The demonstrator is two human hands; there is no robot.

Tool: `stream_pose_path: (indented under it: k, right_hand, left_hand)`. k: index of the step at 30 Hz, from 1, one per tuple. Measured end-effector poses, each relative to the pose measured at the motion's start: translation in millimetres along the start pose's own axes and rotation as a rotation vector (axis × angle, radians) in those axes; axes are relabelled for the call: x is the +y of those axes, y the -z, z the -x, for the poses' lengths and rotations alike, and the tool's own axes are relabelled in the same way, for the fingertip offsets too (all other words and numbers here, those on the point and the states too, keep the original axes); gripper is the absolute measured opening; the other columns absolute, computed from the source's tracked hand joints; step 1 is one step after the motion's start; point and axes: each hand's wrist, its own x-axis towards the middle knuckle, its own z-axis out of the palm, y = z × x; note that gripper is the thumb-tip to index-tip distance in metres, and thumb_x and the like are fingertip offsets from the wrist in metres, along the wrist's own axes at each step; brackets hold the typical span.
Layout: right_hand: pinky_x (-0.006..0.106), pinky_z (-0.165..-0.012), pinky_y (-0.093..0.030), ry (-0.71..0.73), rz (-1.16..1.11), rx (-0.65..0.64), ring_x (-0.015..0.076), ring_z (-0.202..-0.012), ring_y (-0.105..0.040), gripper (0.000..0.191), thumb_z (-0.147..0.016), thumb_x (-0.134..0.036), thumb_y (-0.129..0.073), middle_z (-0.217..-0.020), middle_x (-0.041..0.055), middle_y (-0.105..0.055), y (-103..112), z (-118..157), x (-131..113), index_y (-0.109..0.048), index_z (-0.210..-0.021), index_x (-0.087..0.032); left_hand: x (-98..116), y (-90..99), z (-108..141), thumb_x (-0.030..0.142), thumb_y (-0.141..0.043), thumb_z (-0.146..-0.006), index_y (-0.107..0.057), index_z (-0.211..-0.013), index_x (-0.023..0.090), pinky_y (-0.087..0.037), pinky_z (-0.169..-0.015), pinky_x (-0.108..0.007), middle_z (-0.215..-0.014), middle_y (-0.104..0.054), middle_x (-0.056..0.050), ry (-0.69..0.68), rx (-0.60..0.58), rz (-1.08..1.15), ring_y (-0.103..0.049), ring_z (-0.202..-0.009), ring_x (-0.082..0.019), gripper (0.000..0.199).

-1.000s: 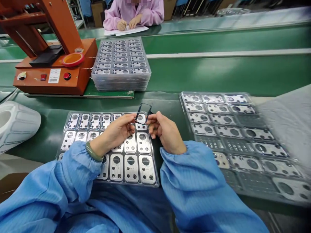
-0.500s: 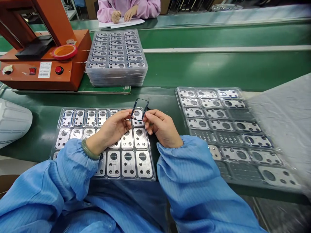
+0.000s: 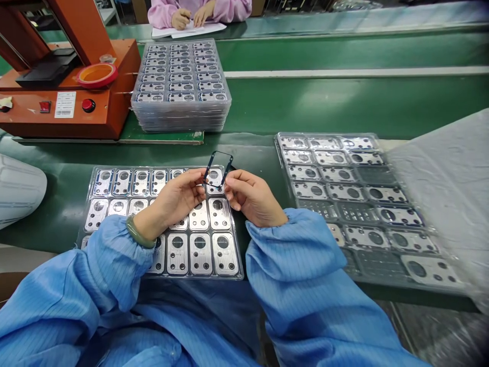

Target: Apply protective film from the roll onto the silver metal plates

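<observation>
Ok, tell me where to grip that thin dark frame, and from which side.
Grip the thin dark frame by its long side bars, low down, coming from both sides, as the left hand and right hand do. It is a narrow open rim standing tilted, so only its edges offer hold.

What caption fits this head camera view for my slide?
Left hand and right hand hold a thin dark frame over a tray of metal plates.
</observation>
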Motion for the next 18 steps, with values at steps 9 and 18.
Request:
stream_pose_path:
  k: [9, 18]
  right_hand:
    - [0.014, -0.032, -0.028, -0.023, 0.020, -0.022, 0.0052, -0.043, -0.042, 0.029, -0.061, -0.035, -0.080, -0.056, -0.0032, -0.055, -0.1, 0.0, -0.7, -0.058, -0.069, -0.017]
    - [0.015, -0.032, -0.026, -0.007, 0.021, -0.004, 0.0045, -0.040, -0.039, 0.025, -0.061, -0.032, -0.078, -0.052, -0.0035, -0.054, 0.4, 0.1, -1.3, -0.058, -0.066, -0.017]
  left_hand:
    - [-1.2, 1.7, 0.6, 0.015, -0.061, -0.079, -0.068, -0.084, 0.013, -0.047, -0.059, -0.019, -0.068, -0.061, 0.002, -0.009, -0.010, -0.007, -0.055, -0.055, -0.006, 0.009]
    - [-3.9, 5.5, -2.2, 0.020, -0.061, -0.080, -0.070, -0.086, 0.015, -0.046, -0.058, -0.017, -0.076, -0.062, 0.001, -0.052, -0.039, -0.081, -0.054, -0.058, -0.004, 0.012]
